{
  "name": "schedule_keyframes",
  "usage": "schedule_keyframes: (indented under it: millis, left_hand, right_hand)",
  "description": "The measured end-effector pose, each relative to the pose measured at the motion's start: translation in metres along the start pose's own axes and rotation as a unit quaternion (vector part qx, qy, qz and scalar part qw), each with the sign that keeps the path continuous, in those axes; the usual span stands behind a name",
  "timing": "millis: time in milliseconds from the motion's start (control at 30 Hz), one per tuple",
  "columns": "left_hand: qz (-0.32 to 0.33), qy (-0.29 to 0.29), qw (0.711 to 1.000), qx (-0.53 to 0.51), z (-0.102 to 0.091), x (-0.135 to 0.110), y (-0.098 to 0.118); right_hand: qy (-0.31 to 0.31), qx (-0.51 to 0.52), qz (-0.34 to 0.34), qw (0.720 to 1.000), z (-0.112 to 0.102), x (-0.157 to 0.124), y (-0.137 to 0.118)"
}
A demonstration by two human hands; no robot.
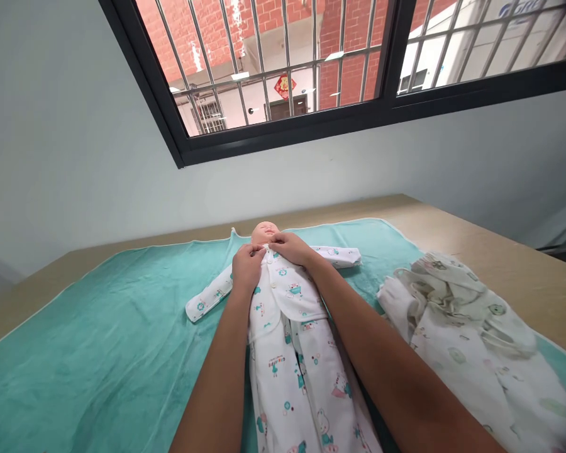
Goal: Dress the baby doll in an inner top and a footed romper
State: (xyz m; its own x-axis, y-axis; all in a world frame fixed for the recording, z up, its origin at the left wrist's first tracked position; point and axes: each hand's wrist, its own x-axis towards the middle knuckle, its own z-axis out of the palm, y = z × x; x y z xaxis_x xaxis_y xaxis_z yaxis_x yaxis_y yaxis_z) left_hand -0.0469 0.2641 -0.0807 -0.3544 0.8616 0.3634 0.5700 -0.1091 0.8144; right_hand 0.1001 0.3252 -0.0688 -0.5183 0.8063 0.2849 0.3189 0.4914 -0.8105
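A baby doll (265, 230) lies on its back on a teal blanket (122, 327), its head toward the window. It wears a white printed baby jacket (283, 286) with long sleeves stretched out to both sides, and white printed trousers (283, 384) below. At the jacket's neckline, my left hand (248, 264) pinches the collar edge on the left. My right hand (292, 247) pinches the other side of the collar, just under the doll's chin. Small buttons run down the jacket front beneath my fingers. The fingertips partly hide the top of the collar.
Crumpled white printed baby clothes (471, 333) lie on the blanket to the right. A wooden table (462, 233) bears the blanket and meets a pale wall (311, 182) at the back. Above is a barred, dark-framed window (283, 131).
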Motion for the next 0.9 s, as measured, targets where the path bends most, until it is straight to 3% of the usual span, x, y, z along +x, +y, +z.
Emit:
schedule_keyframes:
  millis: [400,633,900]
  left_hand:
    - [-0.022,-0.016,0.999,-0.030,0.003,0.004,-0.010]
    - [-0.044,-0.021,0.999,-0.018,0.004,0.006,-0.012]
    - [-0.047,-0.020,0.998,-0.037,0.003,0.005,-0.011]
  right_hand:
    - [-0.015,-0.047,-0.016,0.999,0.001,0.005,-0.004]
    - [-0.003,-0.028,0.044,0.999,-0.002,0.004,-0.002]
    - [0.025,-0.041,0.001,0.999,0.002,0.005,-0.013]
